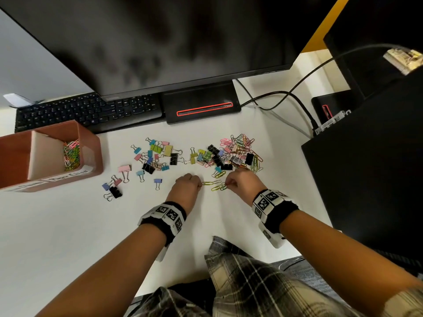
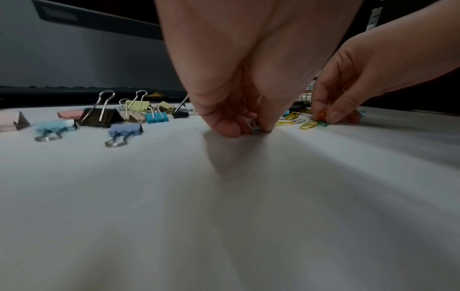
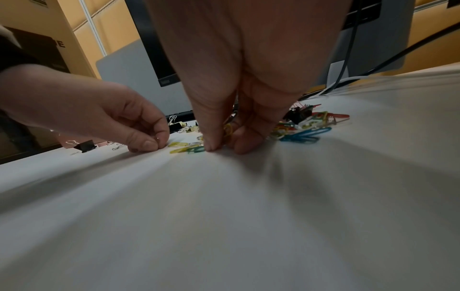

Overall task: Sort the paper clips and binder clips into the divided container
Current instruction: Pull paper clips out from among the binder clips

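Risk: I see left hand [image 2: 239, 110] pinching a silver clip [image 2: 253, 126], right hand [image 3: 224, 135] pinching yellow clips [image 3: 227, 131]; chained neighbours beside fingertips may drag along.

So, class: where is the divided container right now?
In the head view, the divided container sits at the desk's far left, in front of the keyboard, left of the scattered binder clips.

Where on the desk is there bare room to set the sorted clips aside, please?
The desk is bare nearer the person than both hands, and between the container and the binder clips. It is crowded from those clips across to the mixed pile by the right hand.
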Action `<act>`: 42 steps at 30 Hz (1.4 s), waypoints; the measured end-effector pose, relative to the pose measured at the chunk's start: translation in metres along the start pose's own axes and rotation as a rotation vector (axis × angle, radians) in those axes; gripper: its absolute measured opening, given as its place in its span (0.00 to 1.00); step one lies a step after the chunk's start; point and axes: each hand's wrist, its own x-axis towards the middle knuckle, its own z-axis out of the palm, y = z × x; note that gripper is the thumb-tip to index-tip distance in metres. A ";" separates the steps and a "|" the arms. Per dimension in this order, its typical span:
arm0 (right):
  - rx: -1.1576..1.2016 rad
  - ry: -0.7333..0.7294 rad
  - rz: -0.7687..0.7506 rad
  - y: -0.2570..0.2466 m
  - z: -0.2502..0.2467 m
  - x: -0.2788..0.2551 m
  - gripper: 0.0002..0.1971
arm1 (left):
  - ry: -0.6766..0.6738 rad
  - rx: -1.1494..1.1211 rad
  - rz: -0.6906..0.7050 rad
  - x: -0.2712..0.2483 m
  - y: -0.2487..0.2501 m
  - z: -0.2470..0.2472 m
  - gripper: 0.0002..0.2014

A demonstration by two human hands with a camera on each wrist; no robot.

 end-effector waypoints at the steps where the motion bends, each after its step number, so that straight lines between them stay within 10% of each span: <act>1: -0.001 0.004 -0.005 0.000 0.001 -0.001 0.09 | 0.001 -0.019 0.008 -0.001 -0.001 -0.001 0.09; 17: -0.030 -0.018 -0.214 -0.004 0.004 0.012 0.03 | 0.045 -0.120 -0.044 0.010 0.015 0.001 0.07; 42: 0.017 -0.037 -0.106 -0.006 0.001 0.016 0.09 | -0.048 -0.106 -0.037 0.008 -0.007 -0.026 0.08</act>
